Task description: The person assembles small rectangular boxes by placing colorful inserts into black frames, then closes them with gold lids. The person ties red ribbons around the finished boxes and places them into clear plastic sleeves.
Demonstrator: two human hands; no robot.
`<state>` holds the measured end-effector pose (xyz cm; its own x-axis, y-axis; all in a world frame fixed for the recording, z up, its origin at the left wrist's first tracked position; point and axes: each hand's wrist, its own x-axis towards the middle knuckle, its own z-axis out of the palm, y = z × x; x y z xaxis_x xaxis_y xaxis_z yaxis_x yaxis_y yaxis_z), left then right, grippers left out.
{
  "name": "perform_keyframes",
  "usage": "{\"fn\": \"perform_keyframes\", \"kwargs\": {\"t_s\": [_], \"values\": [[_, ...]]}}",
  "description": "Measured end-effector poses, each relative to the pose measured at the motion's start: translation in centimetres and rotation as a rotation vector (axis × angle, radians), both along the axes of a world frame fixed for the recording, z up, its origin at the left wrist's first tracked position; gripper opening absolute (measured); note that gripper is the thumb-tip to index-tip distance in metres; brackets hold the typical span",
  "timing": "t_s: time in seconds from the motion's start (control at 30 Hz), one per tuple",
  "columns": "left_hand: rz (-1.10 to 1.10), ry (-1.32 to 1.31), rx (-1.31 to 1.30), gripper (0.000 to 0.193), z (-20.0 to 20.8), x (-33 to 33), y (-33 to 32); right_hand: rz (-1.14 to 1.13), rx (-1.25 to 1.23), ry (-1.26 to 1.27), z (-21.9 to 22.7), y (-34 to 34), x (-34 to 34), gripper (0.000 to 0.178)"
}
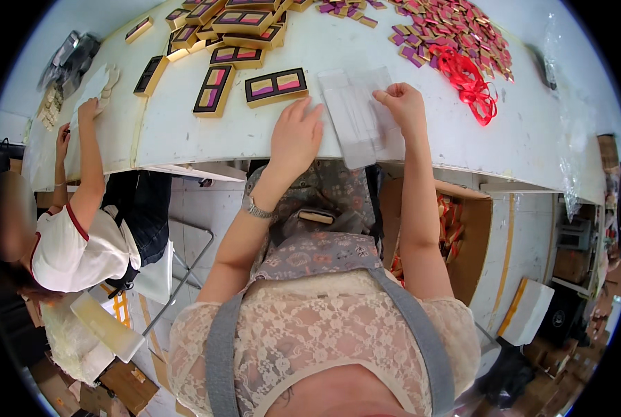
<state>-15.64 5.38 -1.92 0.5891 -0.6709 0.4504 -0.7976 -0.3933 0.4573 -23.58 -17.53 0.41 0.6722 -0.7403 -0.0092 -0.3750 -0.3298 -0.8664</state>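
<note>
My right hand [402,108] pinches the upper right part of a clear plastic sleeve [349,115], one of several that seem to lie overlapped at the table's near edge. To the left of them, my left hand [296,139] rests with its fingers loosely apart and nothing in them. Just beyond its fingertips sits a black-and-gold box [276,87] whose two windows show purple, pink and gold pieces. Another such box [214,91] stands to its left, turned lengthwise.
More gold boxes [244,22] are piled at the far left of the white table [178,139]. Many small pink and purple pieces [456,31] and red ribbon [467,80] lie at the far right. A co-worker's hand [88,109] is at left. Below right stands an open carton [474,243].
</note>
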Motion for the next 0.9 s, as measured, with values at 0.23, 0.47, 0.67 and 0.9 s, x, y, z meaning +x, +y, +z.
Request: {"fn": "perform_keyframes", "kwargs": {"t_s": [0.23, 0.47, 0.67, 0.9], "values": [[-0.280, 1.347, -0.959, 0.044, 5.9, -1.5, 3.0, 0.399, -0.485, -0.450, 6.2, 12.5, -4.6, 0.014], [0.004, 1.295, -0.910, 0.042, 6.7, -3.1, 7.3, 0.626, -0.325, -0.458, 3.5, 16.1, -3.8, 0.051], [-0.154, 1.591, -1.079, 0.061, 7.4, -2.3, 10.9, 0.785, 0.180, 0.166, 4.6, 17.9, -1.8, 0.079], [0.057, 0.671, -0.689, 0.056, 4.0, -5.6, 9.6, 0.665, 0.297, -0.366, 0.9, 20.1, -2.5, 0.059]]}}
